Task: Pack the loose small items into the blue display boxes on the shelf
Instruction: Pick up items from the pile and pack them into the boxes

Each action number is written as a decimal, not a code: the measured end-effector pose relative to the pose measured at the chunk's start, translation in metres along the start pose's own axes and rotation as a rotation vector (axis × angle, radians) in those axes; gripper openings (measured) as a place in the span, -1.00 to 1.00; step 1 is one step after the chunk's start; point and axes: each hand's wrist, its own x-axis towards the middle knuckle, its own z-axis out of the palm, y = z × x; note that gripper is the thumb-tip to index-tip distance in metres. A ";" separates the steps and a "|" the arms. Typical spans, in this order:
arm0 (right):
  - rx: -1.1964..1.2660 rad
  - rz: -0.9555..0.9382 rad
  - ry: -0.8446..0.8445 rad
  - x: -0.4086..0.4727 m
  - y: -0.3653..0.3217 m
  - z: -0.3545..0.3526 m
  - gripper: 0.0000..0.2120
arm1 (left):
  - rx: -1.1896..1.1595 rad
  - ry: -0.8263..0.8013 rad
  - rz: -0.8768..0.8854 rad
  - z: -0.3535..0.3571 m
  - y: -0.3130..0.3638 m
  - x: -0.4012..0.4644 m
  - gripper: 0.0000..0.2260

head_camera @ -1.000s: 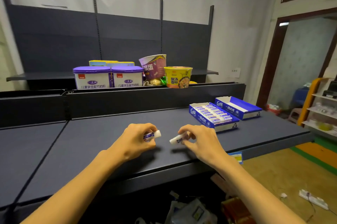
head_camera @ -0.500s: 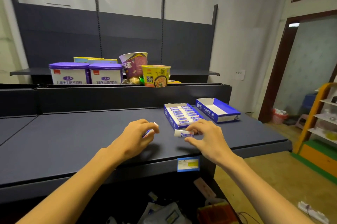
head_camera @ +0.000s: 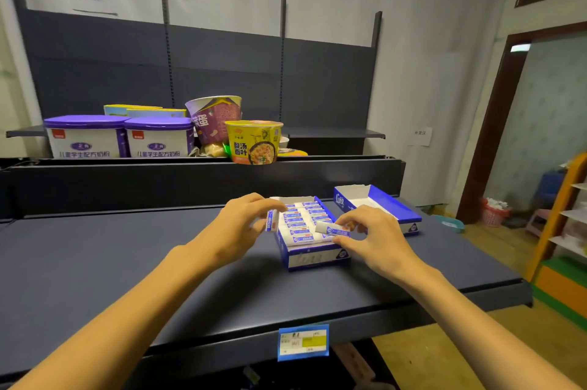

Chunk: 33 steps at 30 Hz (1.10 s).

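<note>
Two blue display boxes stand on the dark shelf [head_camera: 127, 262]. The nearer box [head_camera: 313, 257] holds several white-and-blue erasers in rows. The farther box [head_camera: 386, 210] to its right looks empty. My left hand [head_camera: 241, 226] pinches one small eraser [head_camera: 272, 220] upright at the near box's left edge. My right hand [head_camera: 371, 235] pinches another eraser [head_camera: 333, 229] flat, just above the near box's front right corner.
On the raised shelf behind stand two purple-lidded tubs [head_camera: 119, 137], a purple cup [head_camera: 216, 119] and a yellow noodle bowl [head_camera: 254, 141]. A blue price tag [head_camera: 303, 342] hangs on the shelf's front edge. At the right are a doorway and a yellow rack [head_camera: 562, 215].
Both hands, each holding its eraser, have moved forward and right from the open shelf to the near blue box. The view has shifted the same way.
</note>
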 end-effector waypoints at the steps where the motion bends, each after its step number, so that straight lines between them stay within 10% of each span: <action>1: -0.002 -0.006 -0.007 0.004 0.002 0.000 -0.67 | 0.015 -0.001 0.004 0.001 -0.001 0.004 -0.66; 33: 0.070 -0.219 -0.328 0.052 0.041 -0.010 -0.68 | 0.198 -0.318 -0.292 0.022 0.045 0.031 -0.67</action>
